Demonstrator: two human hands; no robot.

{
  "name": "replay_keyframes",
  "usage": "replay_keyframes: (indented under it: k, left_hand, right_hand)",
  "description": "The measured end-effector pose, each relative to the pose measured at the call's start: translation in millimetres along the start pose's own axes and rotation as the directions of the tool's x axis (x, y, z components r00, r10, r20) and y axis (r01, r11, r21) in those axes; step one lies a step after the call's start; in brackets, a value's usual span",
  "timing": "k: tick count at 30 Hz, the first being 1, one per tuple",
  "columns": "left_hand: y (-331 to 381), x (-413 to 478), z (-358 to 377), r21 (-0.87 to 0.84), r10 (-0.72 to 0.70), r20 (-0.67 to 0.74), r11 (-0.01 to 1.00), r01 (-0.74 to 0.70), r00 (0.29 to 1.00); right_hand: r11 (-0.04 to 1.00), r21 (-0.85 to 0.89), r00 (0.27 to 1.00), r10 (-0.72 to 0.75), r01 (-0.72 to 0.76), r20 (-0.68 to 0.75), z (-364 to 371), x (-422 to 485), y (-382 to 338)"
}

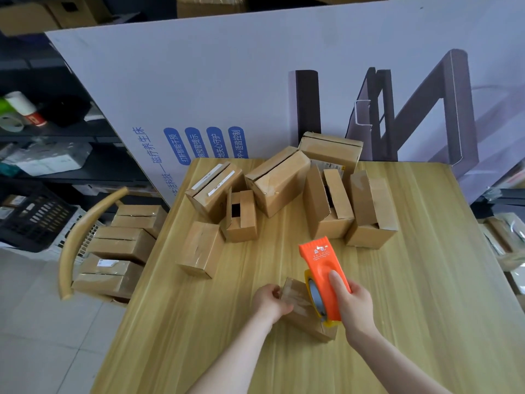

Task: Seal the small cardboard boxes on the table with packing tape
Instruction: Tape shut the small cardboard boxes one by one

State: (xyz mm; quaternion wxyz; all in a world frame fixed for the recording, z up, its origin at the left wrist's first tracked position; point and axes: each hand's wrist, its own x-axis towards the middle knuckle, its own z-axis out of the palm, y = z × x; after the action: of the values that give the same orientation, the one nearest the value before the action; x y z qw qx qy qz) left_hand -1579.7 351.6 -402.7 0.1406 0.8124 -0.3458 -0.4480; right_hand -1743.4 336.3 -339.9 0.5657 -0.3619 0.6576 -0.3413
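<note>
Head view, looking down at a light wood-grain worktop [412, 308]. Near the front edge, centre, lies 1 small cardboard box [301, 311], its top glossy w/ clear tape. The left hand [271, 301] grips the box's left end, fingers curled round it. The right hand [352, 304] is wrapped round an orange tape dispenser [322, 268], 1 finger laid flat along its top. The dispenser sits on the box's right part, nose pointing away from the person. A tape roll w/ a yellow core shows under the orange shell.

Further back on the worktop is a loose cluster of 7 more small boxes. The nearest box [200, 248] is closed & stands front left, apart from the hands. Behind it, a flap-open box [241, 217] shows a dark gap on top. To its left is a labelled box [216, 189] w/ white strips. At right, a tall box [329, 203] has its flaps raised. Beside it stands another box [372, 209].

Off the worktop's left side, a curved-back wooden chair [82, 231] carries a stack of boxes [122, 245]. A big white printed carton [227, 81] stands upright behind the worktop. Dark shelving [42, 132] w/ assorted items runs along the far left.
</note>
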Motion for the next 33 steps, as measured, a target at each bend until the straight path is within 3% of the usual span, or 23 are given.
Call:
replay_keyframes:
  k: [2,4,7,12,18,24,27,30,33]
  left_hand:
    - [-5.9,4.8,-5.0,0.07,0.047,-0.064,0.997,-0.043,0.997]
    - [-3.7,7.3,-8.0,0.195,0.197,-0.107,0.965,-0.174,0.975]
    - [9.8,11.7,-9.4,0.222,0.278,-0.09,0.942,-0.253,0.956]
    - [25.4,19.5,-11.7,0.287,0.281,0.024,0.917,-0.276,0.959]
    - [34.4,28.8,-10.1,0.381,0.174,0.171,0.896,-0.227,0.97]
    - [37.9,25.3,-4.8,0.473,0.112,0.141,0.865,-0.166,0.984]
    - [31.4,16.2,-4.3,0.393,0.126,-0.006,0.912,-0.114,0.992]
    - [11.1,-3.4,-3.1,0.119,0.154,-0.198,0.984,-0.133,0.968]
    - [-13.9,-28.6,1.9,-0.054,0.129,-0.357,0.986,-0.158,0.925]
  right_hand:
    - [1.0,0.013,1.0,0.002,-0.003,0.006,-1.6,0.3,0.9]
    - [1.0,0.015,1.0,0.007,-0.007,0.002,-1.8,1.2,2.3]
    - [1.0,0.017,1.0,0.005,-0.005,-0.004,-0.5,1.5,4.2]
    - [1.0,0.026,1.0,-0.001,0.001,-0.026,0.5,2.6,7.3]
    - [0.998,0.058,0.999,-0.007,0.009,-0.041,2.3,2.2,8.9]
    - [0.998,0.056,0.999,-0.018,0.021,-0.043,3.6,1.2,10.2]
    - [0.998,0.05,0.999,-0.022,0.024,-0.039,4.5,-0.4,10.1]
    - [0.999,0.051,0.999,-0.011,0.013,-0.039,2.8,0.8,7.8]
    - [0.997,0.075,0.999,-0.003,0.005,-0.032,1.6,1.9,6.1]
